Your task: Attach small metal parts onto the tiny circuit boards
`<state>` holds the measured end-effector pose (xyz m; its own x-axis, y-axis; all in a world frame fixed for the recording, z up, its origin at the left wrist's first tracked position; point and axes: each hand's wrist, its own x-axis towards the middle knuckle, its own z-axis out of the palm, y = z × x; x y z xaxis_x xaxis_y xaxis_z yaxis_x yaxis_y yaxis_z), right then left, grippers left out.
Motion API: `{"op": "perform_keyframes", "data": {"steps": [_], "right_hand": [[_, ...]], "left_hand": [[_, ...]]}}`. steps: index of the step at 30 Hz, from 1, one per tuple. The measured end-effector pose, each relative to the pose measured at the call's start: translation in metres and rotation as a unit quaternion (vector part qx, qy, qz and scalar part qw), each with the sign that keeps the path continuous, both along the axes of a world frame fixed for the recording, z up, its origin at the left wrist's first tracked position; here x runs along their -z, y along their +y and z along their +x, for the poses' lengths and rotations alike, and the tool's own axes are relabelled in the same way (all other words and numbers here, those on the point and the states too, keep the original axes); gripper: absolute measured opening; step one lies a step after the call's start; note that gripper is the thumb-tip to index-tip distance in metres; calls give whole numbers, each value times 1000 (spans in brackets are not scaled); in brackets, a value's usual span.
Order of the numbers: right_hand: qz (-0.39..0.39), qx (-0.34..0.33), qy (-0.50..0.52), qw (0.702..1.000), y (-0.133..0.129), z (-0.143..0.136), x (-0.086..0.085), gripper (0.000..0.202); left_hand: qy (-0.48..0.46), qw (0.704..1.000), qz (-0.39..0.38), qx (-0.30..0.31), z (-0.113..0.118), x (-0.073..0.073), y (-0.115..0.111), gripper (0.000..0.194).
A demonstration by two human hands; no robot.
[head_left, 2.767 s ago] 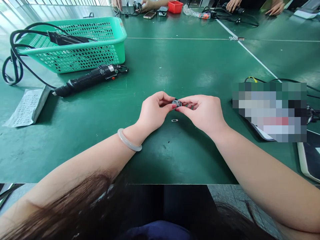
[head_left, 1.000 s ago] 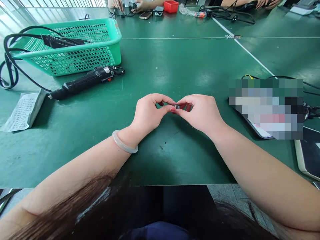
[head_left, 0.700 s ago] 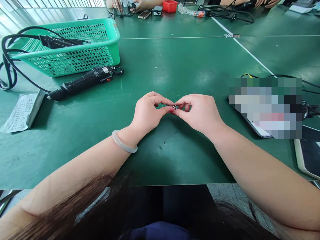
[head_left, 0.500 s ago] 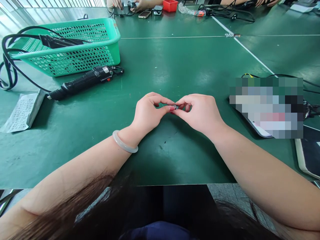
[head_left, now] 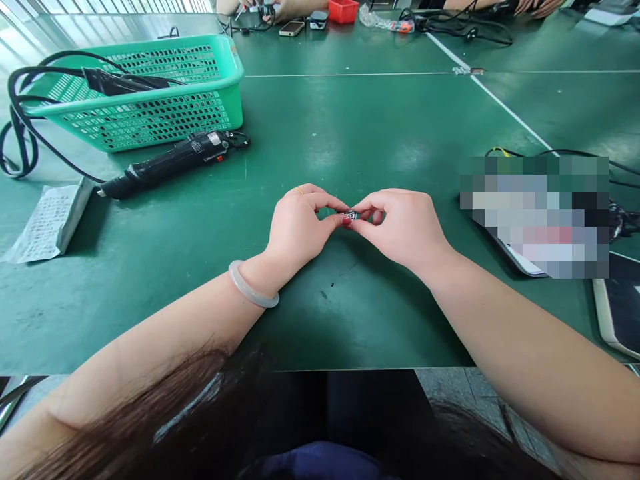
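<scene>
Between my fingertips is a small black-and-white patterned piece [head_left: 351, 215], mostly covered, its kind too small to make out. My left hand [head_left: 300, 223] pinches it from the left with thumb and forefinger. From the other side my right hand [head_left: 400, 223] grips the same piece, thumb below and fingers above. Both hands are closed and meet just over the green tabletop [head_left: 320, 320]. A black electric screwdriver [head_left: 175, 163] lies to the left, beyond my left hand.
A green plastic basket [head_left: 150, 113] with black cables stands at the back left. A folded paper with writing [head_left: 43, 223] lies at the left. On the right are a blurred-out item [head_left: 535, 220] and a dark tablet-like object [head_left: 623, 307]. Across the table, a red box [head_left: 343, 11] and a phone [head_left: 292, 29] lie near other people's hands.
A little more of the patterned piece shows between my fingertips. My hands stay almost in place, and the whole view has shifted slightly.
</scene>
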<state>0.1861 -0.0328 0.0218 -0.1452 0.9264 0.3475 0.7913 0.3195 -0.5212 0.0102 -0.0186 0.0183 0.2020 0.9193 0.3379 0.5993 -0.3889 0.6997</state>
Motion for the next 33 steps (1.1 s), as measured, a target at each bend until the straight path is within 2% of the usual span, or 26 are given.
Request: {"op": "perform_keyframes", "data": {"steps": [6, 28, 33], "right_hand": [[3, -1, 11, 1000, 0, 1, 0, 11], [-2, -1, 18, 1000, 0, 1, -1, 5], [-9, 2, 17, 1000, 0, 0, -2, 9]], "left_hand": [[6, 1000, 11, -13, 0, -1, -1, 9], [22, 999, 34, -1, -1, 2, 0, 11], [22, 999, 27, -3, -1, 1, -1, 19]]}}
